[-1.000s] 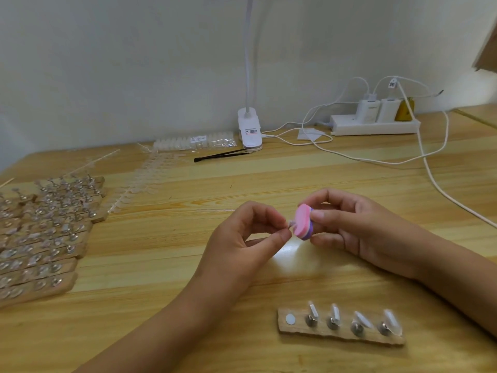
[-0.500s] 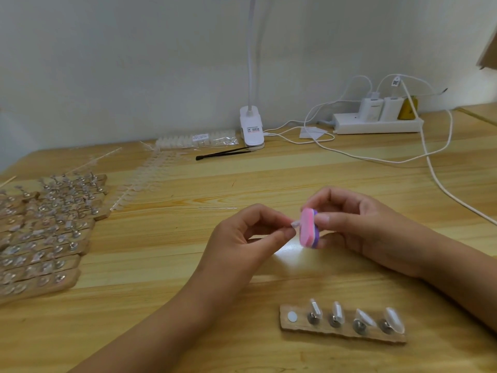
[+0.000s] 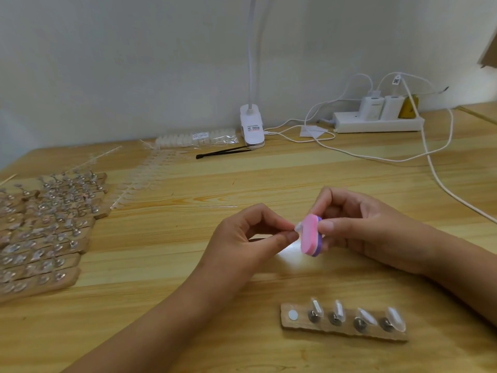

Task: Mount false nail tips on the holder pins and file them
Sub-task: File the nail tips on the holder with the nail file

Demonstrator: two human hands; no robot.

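Above the middle of the wooden surface [image 3: 161, 265] the left hand [image 3: 242, 238] has its grip closed on a small clear nail tip [image 3: 298, 227], pinched between thumb and forefinger. The right hand [image 3: 363, 232] has its grip clamped on a pink-and-purple file block [image 3: 310, 238], whose pink face touches the tip. Nearer and to the right, apart from both hands, lies a wooden holder strip [image 3: 341, 331] with four pins carrying clear tips and a bare white disc at its left end. At the left edge sits a crowd of filled holder strips [image 3: 45, 227] packed side by side, and just right of them lie rows of loose clear tips [image 3: 139, 184]. Along the far wall stand a bag of tips [image 3: 196, 137], black tweezers [image 3: 223, 152], a white clip lamp [image 3: 252, 127] and a power strip [image 3: 376, 125] with chargers plugged in. A white cable [image 3: 441, 181] trails from there down the right side — it passes right of the right hand, well apart from it.
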